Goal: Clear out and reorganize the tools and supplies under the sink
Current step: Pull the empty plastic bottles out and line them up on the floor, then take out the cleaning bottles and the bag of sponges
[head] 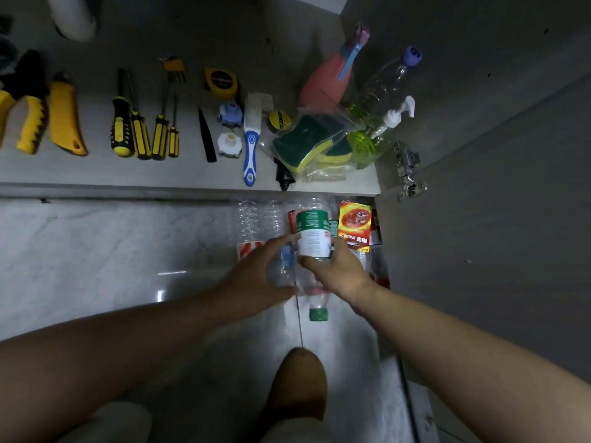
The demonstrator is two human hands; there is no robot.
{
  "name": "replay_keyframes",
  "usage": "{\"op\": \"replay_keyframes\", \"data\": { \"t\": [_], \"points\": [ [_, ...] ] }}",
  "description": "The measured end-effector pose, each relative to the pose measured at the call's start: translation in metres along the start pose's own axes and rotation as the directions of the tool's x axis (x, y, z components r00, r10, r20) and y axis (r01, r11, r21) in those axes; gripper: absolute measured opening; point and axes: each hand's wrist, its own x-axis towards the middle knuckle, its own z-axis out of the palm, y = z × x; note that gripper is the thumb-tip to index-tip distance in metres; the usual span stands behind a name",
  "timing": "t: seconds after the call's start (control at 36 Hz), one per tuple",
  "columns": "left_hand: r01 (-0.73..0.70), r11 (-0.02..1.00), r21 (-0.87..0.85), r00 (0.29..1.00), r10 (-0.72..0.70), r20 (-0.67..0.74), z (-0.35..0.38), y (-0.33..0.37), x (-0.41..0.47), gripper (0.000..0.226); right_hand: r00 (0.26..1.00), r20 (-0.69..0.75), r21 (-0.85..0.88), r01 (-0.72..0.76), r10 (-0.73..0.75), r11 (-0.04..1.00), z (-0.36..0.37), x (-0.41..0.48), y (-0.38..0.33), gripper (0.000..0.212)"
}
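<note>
The green-labelled bottle (313, 233) stood at centre frame, just below the shelf edge. The right hand (335, 270) clenched round it beneath the label, and the green cap (318, 314) lower down was probably its own. Just left, the left hand (256, 276) curled round a clear bottle (283, 266). Screwdrivers (140, 129) and bagged sponges (310, 139) lay on the shelf (96, 171) above.
</note>
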Motion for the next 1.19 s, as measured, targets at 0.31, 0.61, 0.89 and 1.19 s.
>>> {"op": "replay_keyframes", "data": {
  "t": [0.31,0.61,0.89,1.19],
  "points": [
    [0.068,0.940,0.335,0.975,0.009,-0.223,-0.049,-0.047,0.007,0.073,0.976,-0.217,-0.437,-0.084,-0.014,0.896,-0.013,0.030,0.010,0.072],
    [0.129,0.974,0.184,0.985,-0.104,-0.137,-0.045,-0.052,0.012,0.069,0.974,-0.217,-0.508,-0.062,-0.058,0.859,-0.007,0.035,0.013,0.073],
    [0.155,0.982,0.108,0.983,-0.142,-0.118,-0.045,-0.050,0.010,0.071,0.969,-0.231,-0.452,-0.023,-0.092,0.891,-0.013,0.032,0.018,0.074],
    [0.143,0.970,0.195,0.978,-0.108,-0.180,-0.046,-0.045,0.009,0.069,0.948,-0.270,-0.478,0.022,-0.171,0.878,-0.018,0.028,0.015,0.071]
  ]
}}
